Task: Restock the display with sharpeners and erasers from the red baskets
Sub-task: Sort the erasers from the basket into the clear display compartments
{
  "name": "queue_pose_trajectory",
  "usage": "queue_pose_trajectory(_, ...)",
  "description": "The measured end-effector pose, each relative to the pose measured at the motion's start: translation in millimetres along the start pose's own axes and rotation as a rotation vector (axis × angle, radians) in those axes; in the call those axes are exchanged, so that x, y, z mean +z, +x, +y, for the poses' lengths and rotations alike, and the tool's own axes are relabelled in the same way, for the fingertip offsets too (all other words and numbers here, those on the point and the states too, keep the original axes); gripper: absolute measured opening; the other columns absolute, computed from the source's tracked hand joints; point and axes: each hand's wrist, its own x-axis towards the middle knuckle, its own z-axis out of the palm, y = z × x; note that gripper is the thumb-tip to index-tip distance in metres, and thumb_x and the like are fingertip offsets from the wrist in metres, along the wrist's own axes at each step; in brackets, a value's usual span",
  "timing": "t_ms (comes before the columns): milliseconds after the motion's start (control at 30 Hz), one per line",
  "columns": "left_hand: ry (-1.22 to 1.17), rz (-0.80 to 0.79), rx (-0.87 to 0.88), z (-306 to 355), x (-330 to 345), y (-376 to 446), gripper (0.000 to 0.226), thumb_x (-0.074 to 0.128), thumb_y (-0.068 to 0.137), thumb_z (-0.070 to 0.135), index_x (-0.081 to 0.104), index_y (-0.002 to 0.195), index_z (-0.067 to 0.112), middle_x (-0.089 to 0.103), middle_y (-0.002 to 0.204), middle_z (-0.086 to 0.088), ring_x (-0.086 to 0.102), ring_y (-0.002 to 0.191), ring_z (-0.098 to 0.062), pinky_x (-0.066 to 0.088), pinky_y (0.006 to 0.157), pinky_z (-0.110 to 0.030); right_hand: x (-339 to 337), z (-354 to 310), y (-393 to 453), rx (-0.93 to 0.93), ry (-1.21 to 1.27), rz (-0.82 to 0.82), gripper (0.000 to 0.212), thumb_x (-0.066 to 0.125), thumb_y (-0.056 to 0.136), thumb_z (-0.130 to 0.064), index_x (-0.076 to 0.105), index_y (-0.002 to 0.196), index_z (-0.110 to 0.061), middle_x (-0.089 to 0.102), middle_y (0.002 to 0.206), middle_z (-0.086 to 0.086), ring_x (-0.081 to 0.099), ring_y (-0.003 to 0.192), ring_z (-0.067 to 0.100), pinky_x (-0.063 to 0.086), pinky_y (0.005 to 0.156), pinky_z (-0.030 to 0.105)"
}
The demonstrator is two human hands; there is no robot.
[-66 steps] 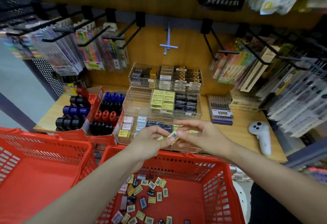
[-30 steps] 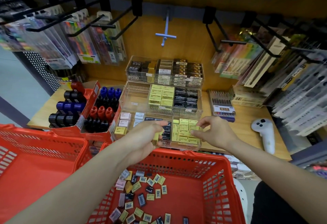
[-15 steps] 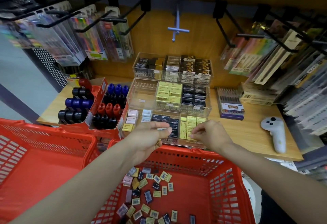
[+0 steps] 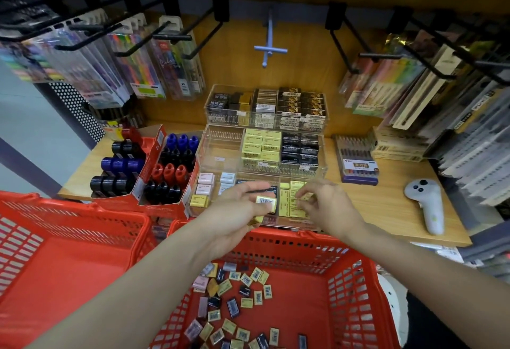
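Note:
My left hand [image 4: 237, 210] grips a few small yellow erasers [image 4: 265, 201] over the front row of the clear acrylic display [image 4: 205, 139]. My right hand [image 4: 324, 205] reaches into that front row, its fingertips on the packed yellow erasers [image 4: 289, 203] there; whether it pinches one I cannot tell. Below my arms, the right red basket [image 4: 356, 279] holds several loose yellow, black and pink erasers [image 4: 237, 301]. The left red basket [image 4: 71, 238] looks bare inside. Cardboard boxes hold black, blue and red sharpeners [image 4: 171, 166] left of the display.
The wooden shelf [image 4: 392, 205] carries a white controller [image 4: 426, 205] at the right and a pen box [image 4: 356, 163]. Hanging pen packs [image 4: 132, 67] on black hooks overhang the left and right sides. The display's middle and back tiers hold yellow and black erasers.
My hands parted and lowered to the display's front row. The right hand moved onto the yellow erasers there while the left stayed beside it with erasers. The view tilted downward.

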Motion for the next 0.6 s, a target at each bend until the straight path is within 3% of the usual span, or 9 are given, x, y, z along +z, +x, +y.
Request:
queue_pose_trajectory(133,0.039,0.002,0.064,-1,-1,-1,0.037,0.066,0.088,-0.005,0.062,0.116,0.019,0.068,0.117,-0.005,0.064,0.096,-0.015,0.046,0.086,-0.029,-31,-28,-11,0.216,0.884,-0.202,0.019,0.064,0.093,-0.023,0.068,0.107,-0.010,0.074,0.091,0.011,0.075,0.081,0.021,0.061,0.072,0.030)
queue_pose_trajectory(200,0.074,-0.016,0.106,-3,2,-2,0.036,0.068,0.087,-0.005,0.062,0.115,0.017,0.071,0.112,-0.004,0.068,0.098,-0.015,0.051,0.085,-0.028,-35,-39,-21,0.278,1.089,-0.285,0.025,0.068,0.090,-0.025,0.067,0.111,-0.011,0.075,0.094,0.012,0.074,0.087,0.027,0.060,0.072,0.026)
queue_pose_trajectory(367,0.152,-0.055,0.205,-3,11,-7,0.030,0.066,0.087,-0.007,0.064,0.107,0.015,0.074,0.101,0.000,0.069,0.082,-0.010,0.054,0.070,-0.014,-38,-50,-30,0.378,1.247,-0.367,0.037,0.076,0.077,-0.008,0.064,0.111,-0.003,0.074,0.098,0.019,0.073,0.094,0.027,0.059,0.077,0.024)
queue_pose_trajectory(467,0.268,-0.126,0.247,-2,9,-9,0.028,0.069,0.086,-0.004,0.066,0.102,0.019,0.075,0.101,0.006,0.069,0.098,-0.009,0.052,0.079,-0.017,-42,-47,-33,0.410,1.341,-0.459,0.050,0.078,0.068,-0.008,0.062,0.114,-0.002,0.074,0.100,0.019,0.073,0.092,0.023,0.059,0.074,0.023)
queue_pose_trajectory(600,0.339,-0.202,0.271,0,5,-11,0.035,0.071,0.083,-0.004,0.068,0.104,0.024,0.073,0.107,0.011,0.065,0.105,-0.001,0.053,0.082,-0.018,-39,-43,-39,0.289,1.078,-0.401,0.051,0.084,0.069,-0.015,0.062,0.115,-0.012,0.076,0.094,0.006,0.072,0.084,0.014,0.057,0.076,0.026)
